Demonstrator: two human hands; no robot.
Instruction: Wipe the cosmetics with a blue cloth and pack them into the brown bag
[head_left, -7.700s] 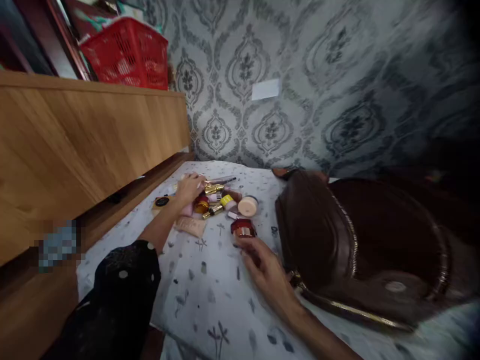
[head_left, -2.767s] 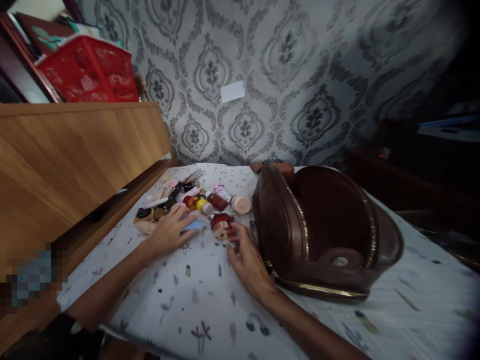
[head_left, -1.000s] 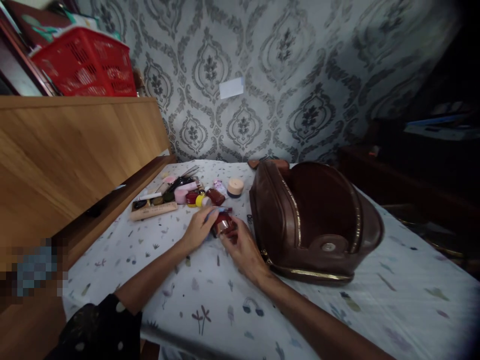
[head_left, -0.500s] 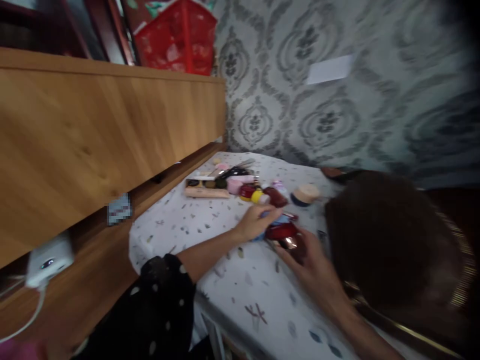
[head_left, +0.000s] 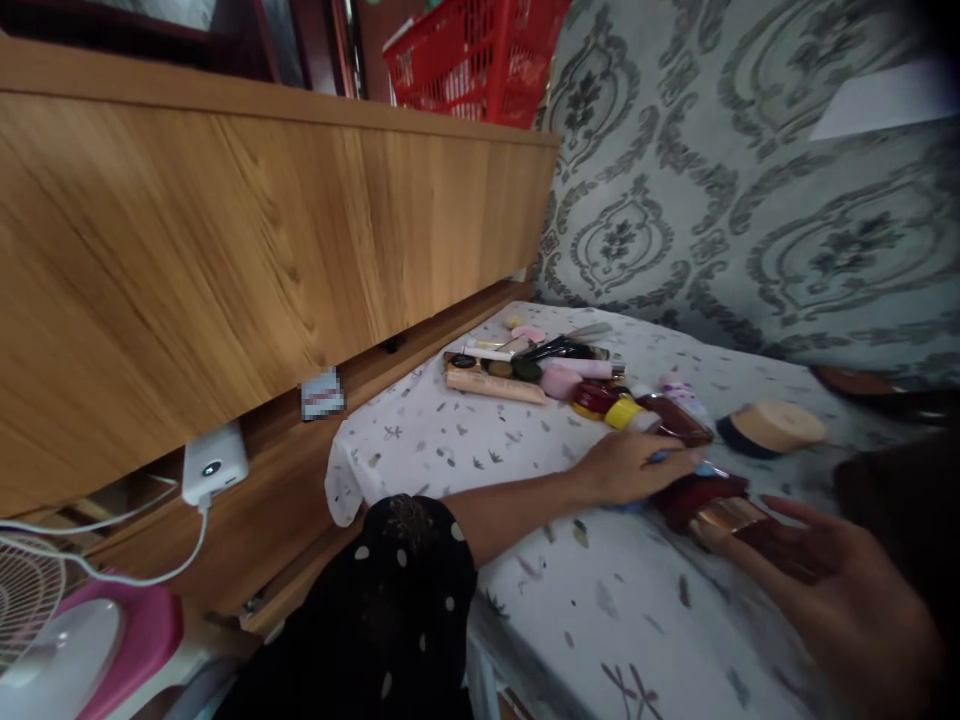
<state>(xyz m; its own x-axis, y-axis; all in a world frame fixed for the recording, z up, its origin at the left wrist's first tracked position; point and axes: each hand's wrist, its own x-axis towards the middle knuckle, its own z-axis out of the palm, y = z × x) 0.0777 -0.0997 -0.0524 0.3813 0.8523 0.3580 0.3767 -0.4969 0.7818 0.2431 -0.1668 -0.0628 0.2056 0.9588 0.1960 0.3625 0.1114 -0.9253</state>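
Far to the left of your fingers, low down, is a pink and white fan (head_left: 142, 620). Closer to them, a white power bank (head_left: 215, 465) has a white cord (head_left: 196, 555) stuck in its end. High up past your left fingers, a red basket (head_left: 487, 60) sits on the wood cabinet (head_left: 285, 230).

Ahead and to the left of your left fingers, a peach tube (head_left: 495, 387) lies flat on the white cloth (head_left: 600, 620). A pink pot (head_left: 559, 381) is a bit nearer. Your left hand (head_left: 626, 468) has its fingers closed on a small blue thing (head_left: 636, 506), mostly hidden. Just past those fingers are a yellow and white bottle (head_left: 634, 414) and a brown-red bottle (head_left: 679, 420).

The shiny red jar (head_left: 697, 498) is between your two hands. Your right hand (head_left: 862, 580) holds it, fingers curved around its side. Beyond those fingers, a beige-topped jar (head_left: 776, 427) stands apart.
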